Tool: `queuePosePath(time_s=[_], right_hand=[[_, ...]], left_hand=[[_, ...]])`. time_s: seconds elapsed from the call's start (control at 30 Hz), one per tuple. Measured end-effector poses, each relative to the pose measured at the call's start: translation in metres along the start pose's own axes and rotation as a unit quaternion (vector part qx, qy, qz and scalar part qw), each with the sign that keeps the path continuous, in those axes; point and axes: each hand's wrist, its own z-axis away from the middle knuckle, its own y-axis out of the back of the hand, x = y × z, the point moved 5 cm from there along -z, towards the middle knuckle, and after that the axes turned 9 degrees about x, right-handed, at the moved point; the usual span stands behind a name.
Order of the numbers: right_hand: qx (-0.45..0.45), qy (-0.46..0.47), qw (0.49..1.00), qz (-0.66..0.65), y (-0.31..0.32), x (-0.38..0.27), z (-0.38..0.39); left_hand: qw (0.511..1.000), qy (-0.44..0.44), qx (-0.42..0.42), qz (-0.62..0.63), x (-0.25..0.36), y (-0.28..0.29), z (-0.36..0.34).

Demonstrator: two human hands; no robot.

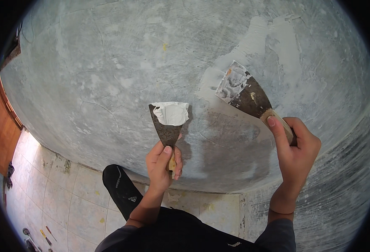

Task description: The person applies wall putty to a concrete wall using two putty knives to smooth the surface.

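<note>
My left hand (pixel 160 161) is closed round the wooden handle of a putty knife (pixel 167 133), held upright. A thick lump of white putty (pixel 172 113) sits on the upper part of its blade. In my right hand (pixel 298 147) is a second, wider putty knife (pixel 252 98), its wooden handle under my thumb. Its blade tilts up to the left, smeared with whitish putty along the edge, over the grey wall (pixel 130 54). I cannot tell whether that edge touches the wall. Beside and above the blade, a pale patch of spread putty (pixel 258 35) covers the wall.
A darker damp-looking area (pixel 231 143) lies low on the wall. Another grey wall (pixel 319 214) meets it at the right. Pale floor tiles (pixel 82 201) run below, with several small tools (pixel 46 237) at the lower left. A brown wooden door (pixel 4 130) stands at the far left.
</note>
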Motion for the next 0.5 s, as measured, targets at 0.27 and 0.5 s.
queuePosePath(time_s=[0.27, 0.5], right_hand=[[-0.002, -0.024, 1.0, -0.014, -0.0003, 0.0029, 0.0038], [0.005, -0.012, 1.0, -0.018, -0.0053, -0.0018, 0.0032]], left_hand=[[1.0, 0.004, -0.015, -0.001, -0.0012, -0.0007, 0.0022], [1.0, 0.003, -0.015, 0.006, 0.001, -0.0013, 0.0043]])
